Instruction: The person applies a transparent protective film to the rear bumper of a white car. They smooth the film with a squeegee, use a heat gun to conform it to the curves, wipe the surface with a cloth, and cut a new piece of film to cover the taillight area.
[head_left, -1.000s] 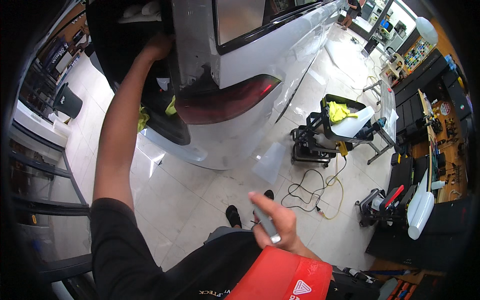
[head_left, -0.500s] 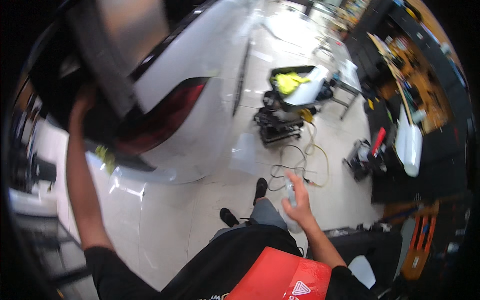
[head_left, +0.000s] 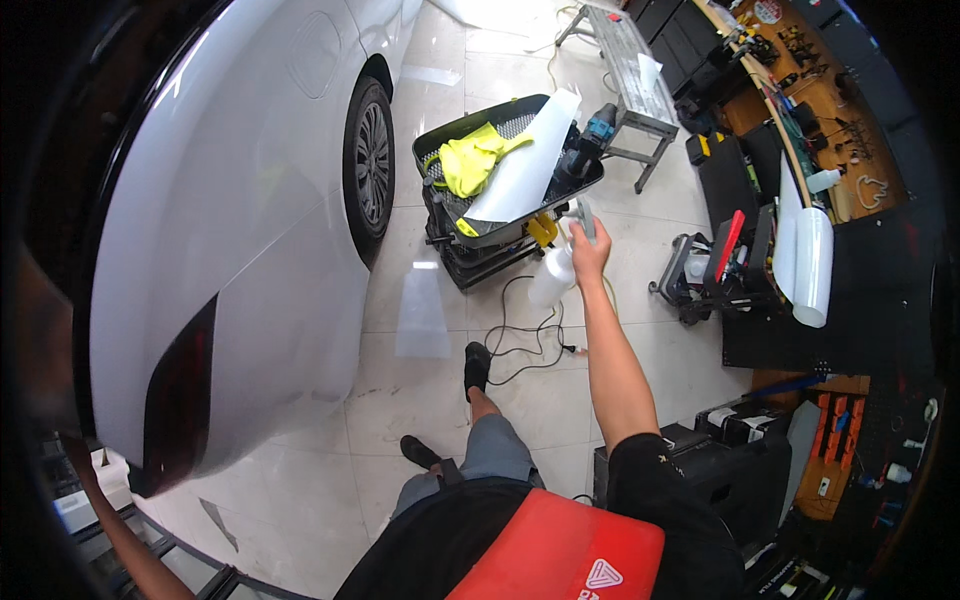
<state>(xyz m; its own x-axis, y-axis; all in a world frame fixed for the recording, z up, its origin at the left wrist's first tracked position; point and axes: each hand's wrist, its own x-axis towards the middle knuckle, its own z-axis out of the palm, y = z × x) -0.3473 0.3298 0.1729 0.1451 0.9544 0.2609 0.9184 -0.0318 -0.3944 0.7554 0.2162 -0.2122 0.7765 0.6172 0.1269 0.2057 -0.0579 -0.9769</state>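
My right hand grips a white spray bottle by its neck and trigger head, just short of a black cart. My left hand is at the far left, dim beside the rear end of a white car; its fingers are hidden. The car's dark red tail light lies close to that hand. On the cart lie a bright yellow cloth, a curved white sheet and a blue-and-black power tool.
A grey metal bench stands beyond the cart. Black cables trail over the tiled floor. To the right are a low wheeled caddy with a red item, a white roll of film and a workbench with tools.
My view has swung toward the cart. The right hand with the spray bottle has reached forward to the cart. My left hand has shifted toward the far left edge of view.
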